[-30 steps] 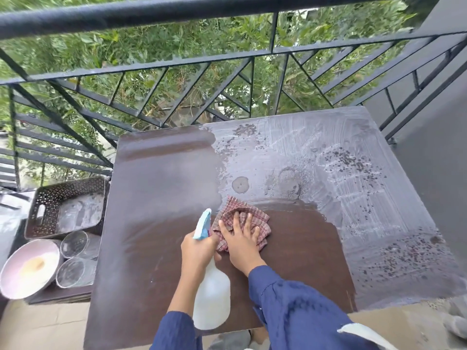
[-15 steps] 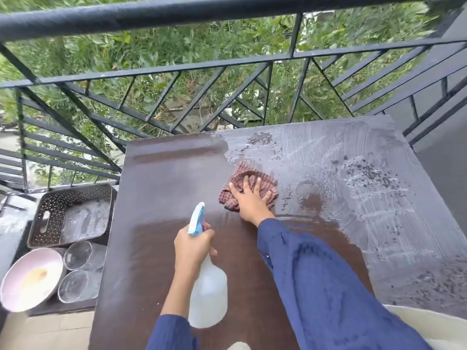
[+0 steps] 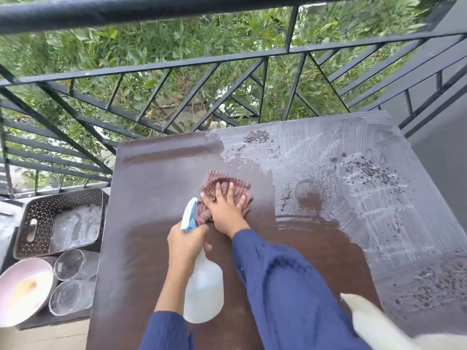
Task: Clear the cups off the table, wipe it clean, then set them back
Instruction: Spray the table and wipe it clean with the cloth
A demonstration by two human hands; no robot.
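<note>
Wiping: our right grip lies flat with its fingers spread straight, pressing the checked cloth onto the worktop.
Left grip: our left grip is curled round the neck of the spray bottle; the bottle's blue nozzle sits just beside the cloth.
Worktop surface: dark brown on the left and near us, with whitish smears and dark specks across the right.
Cups: two clear cups sit off the worktop, low at our left, between a pink bowl and the worktop edge, beside a perforated basket.
Beyond: a black railing stands against green leaves.
</note>
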